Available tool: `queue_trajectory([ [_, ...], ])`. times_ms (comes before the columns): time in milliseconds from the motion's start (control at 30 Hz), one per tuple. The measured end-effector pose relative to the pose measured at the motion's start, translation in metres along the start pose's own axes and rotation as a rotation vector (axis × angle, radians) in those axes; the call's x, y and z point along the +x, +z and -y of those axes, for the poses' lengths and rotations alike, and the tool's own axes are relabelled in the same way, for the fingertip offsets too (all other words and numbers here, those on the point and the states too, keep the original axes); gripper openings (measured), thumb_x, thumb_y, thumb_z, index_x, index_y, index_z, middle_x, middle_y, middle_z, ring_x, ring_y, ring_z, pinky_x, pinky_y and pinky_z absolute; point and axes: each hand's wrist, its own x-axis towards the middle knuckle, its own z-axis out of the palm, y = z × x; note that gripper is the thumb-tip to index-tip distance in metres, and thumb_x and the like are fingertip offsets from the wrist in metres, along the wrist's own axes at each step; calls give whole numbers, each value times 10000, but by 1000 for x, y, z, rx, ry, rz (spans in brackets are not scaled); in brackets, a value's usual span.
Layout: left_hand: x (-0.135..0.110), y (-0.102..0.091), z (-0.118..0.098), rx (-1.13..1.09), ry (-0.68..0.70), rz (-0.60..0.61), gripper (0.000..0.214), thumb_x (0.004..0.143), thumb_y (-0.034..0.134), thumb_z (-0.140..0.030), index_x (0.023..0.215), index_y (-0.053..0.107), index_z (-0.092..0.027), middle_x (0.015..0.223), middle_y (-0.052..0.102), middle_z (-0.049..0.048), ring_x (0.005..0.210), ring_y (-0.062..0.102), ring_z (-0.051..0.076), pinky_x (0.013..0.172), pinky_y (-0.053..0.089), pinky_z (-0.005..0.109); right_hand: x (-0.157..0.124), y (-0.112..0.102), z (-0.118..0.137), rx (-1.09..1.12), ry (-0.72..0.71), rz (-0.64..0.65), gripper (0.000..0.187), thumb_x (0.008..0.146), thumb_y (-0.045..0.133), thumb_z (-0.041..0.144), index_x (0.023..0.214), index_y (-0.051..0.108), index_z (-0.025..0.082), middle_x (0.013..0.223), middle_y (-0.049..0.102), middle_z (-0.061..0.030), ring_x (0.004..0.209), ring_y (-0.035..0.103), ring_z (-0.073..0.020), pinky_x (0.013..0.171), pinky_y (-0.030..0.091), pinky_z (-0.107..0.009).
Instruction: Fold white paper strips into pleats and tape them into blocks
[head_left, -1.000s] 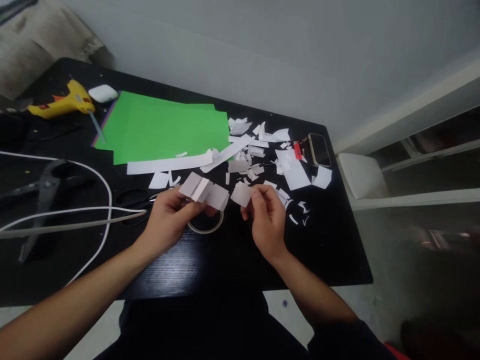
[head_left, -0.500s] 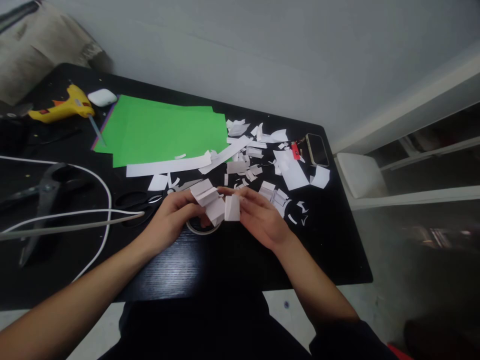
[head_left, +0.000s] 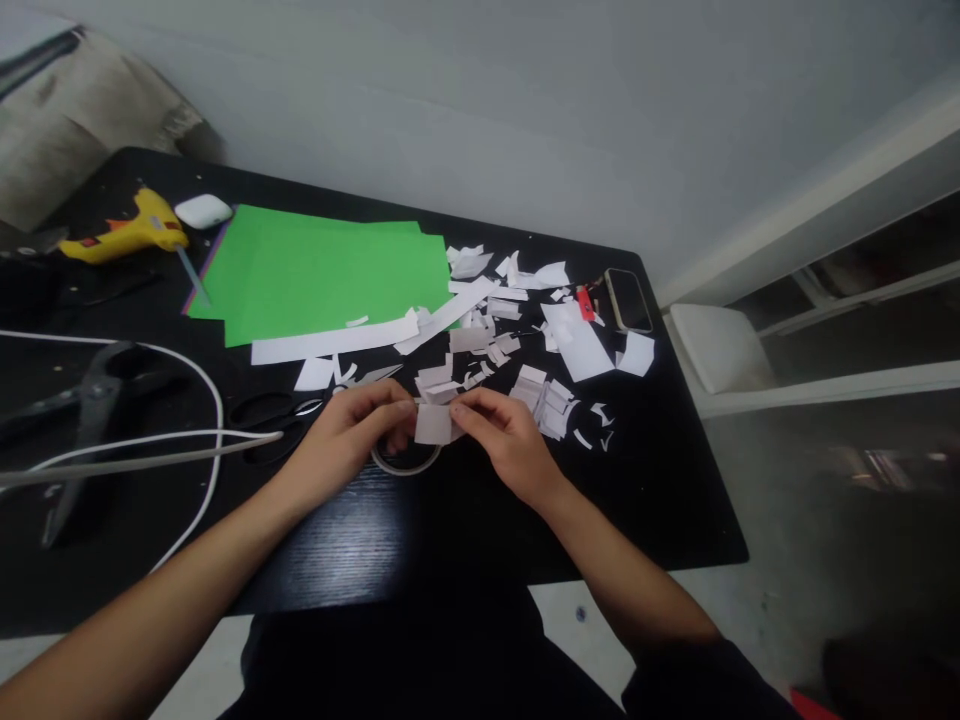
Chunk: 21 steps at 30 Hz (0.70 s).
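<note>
A small white piece of paper (head_left: pixel 433 425) is pinched between my two hands above the near middle of the table. My left hand (head_left: pixel 367 415) is closed on its left side, and my right hand (head_left: pixel 501 428) grips its right side between thumb and fingers. Just behind it are folded white paper pieces (head_left: pixel 437 382); whether these lie on the table or are held I cannot tell. Beneath my left fingers a roll of tape (head_left: pixel 406 470) shows only its near rim. Black-handled scissors (head_left: pixel 274 410) lie left of that hand, partly covered by it.
Green sheets (head_left: pixel 330 275) carry white paper strips (head_left: pixel 330 340) along their near edge. Several paper scraps (head_left: pixel 551 405) lie to the right, near a phone (head_left: pixel 628 300) and a red object (head_left: pixel 585 303). At left are a yellow glue gun (head_left: pixel 142 228), large shears (head_left: pixel 94 400) and white cables (head_left: pixel 217 400).
My hands have drawn together and turned the paper, which now shows one flat face. The folded pieces near my left fingers now appear behind the held paper. The view has shifted slightly.
</note>
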Motion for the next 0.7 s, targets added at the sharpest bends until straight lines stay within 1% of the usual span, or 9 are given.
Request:
queue_trajectory([
  [100,-1,0,0,-47,19,-1,261,884,674,-441,808,696,-192,679,660,16,629,617,175,602,514,285,0,0,-1,-74,-56,-70,166,921,699,346,848,737,202,827,743,-11,785,682,-160,732,588,-288],
  [200,-1,2,2,-104,-6,-19,225,837,761,-395,872,670,-192,684,660,-3,602,615,147,585,514,261,0,1,-3,-85,-71,-95,157,922,689,332,849,739,202,838,749,-17,789,694,-162,729,592,-286],
  [333,0,4,6,-201,-39,-36,290,775,831,-316,979,673,-182,734,681,-8,584,615,119,554,505,231,1,2,-6,-24,-48,-90,166,907,718,347,847,742,193,809,744,-15,745,697,-155,713,603,-289],
  [467,-1,1,6,-189,-52,-51,377,774,850,-297,1109,725,-180,750,705,-2,585,603,107,565,499,224,2,1,-7,54,-3,-100,197,892,742,391,870,768,197,838,763,-27,760,712,-162,719,614,-302],
  [567,-2,-4,7,-148,-13,-113,373,779,864,-319,1116,765,-193,774,728,11,622,618,115,574,493,222,4,-1,-7,86,30,-103,220,918,697,398,870,788,204,911,788,-47,828,728,-176,706,613,-295],
  [633,-4,-6,8,-115,29,-170,298,788,867,-335,1045,793,-206,785,738,16,657,636,125,591,498,224,5,-2,-8,80,40,-100,168,902,698,339,887,799,206,958,797,-53,848,730,-179,707,613,-294],
  [700,-5,-8,8,-55,96,-218,193,803,860,-326,957,807,-222,843,755,22,726,670,142,647,526,241,6,-1,-10,72,46,-104,116,851,725,260,921,801,206,975,796,-48,838,727,-173,726,618,-300],
])
